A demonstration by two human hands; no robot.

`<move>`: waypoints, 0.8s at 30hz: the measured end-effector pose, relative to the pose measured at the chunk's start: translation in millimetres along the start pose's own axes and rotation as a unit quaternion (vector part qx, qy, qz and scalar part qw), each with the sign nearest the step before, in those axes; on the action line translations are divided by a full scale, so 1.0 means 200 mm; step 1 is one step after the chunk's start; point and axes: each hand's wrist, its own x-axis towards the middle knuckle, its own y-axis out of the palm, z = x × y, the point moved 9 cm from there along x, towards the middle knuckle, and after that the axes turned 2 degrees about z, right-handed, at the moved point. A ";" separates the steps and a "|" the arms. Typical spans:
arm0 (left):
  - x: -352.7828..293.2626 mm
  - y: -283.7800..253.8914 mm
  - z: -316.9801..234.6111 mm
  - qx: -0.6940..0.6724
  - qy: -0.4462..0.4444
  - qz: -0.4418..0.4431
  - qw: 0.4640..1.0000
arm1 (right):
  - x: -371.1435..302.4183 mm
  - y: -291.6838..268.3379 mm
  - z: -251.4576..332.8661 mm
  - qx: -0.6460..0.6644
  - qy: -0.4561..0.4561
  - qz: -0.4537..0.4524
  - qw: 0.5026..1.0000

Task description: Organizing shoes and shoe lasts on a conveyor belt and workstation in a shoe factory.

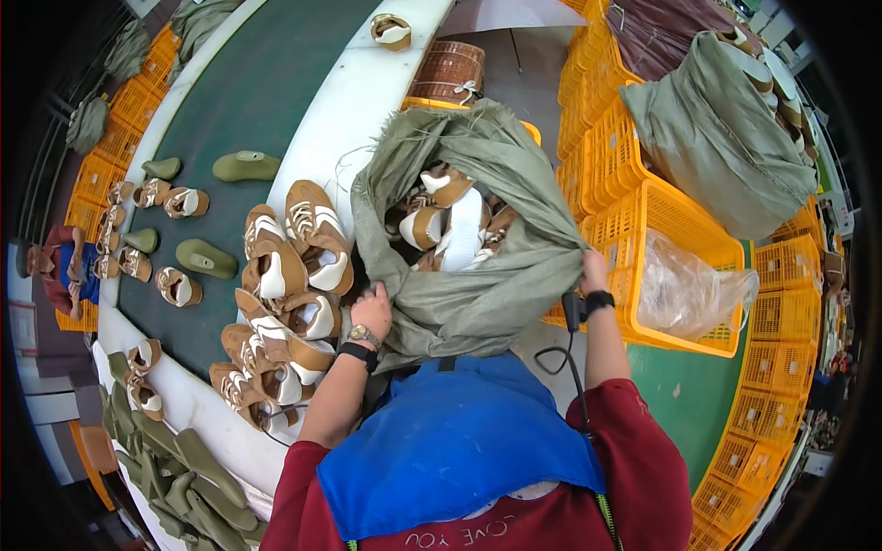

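"Fingers on both hands: are they gripping anything?"

"Yes, the rim of a grey-green cloth sack (pixel 459 317). With the sack's mouth as the clock's centre, the left hand (pixel 371 315) is closed on cloth near 7 to 8 o'clock, the right hand (pixel 594 273) near 4."

"Where is the sack, and what does it hold?"

"It stands just beyond the wearer's blue apron (pixel 459 441), mouth open, near mid-view. Brown-and-white shoes (pixel 446 186) lie jumbled inside, one showing its white sole."

"And around it?"

"At 8 to 9 o'clock, more brown-and-white shoes (pixel 310 200) crowd the edge of a white counter (pixel 317 138). At 10, a green belt (pixel 303 64) carries shoes and green shoe moulds (pixel 246 166). At 11, a single shoe (pixel 391 35) sits on the counter. At 2, another sack (pixel 721 138) rests on orange crates (pixel 602 106). At 4, an orange crate (pixel 684 341) holds clear plastic (pixel 675 285). Far off at 9, a co-worker (pixel 60 275) wears red."
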 end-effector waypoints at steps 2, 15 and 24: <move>0.01 0.15 0.05 -0.027 0.024 0.021 0.999 | 0.22 -0.07 -0.17 -0.433 0.023 -0.013 0.901; -0.23 -0.38 -0.31 -0.226 0.179 -0.196 0.937 | -0.31 1.15 0.21 -0.653 -0.489 0.148 0.559; -0.35 -0.18 -0.46 -0.188 0.354 -0.032 0.915 | -0.69 1.02 -0.33 -0.670 -0.298 0.515 0.444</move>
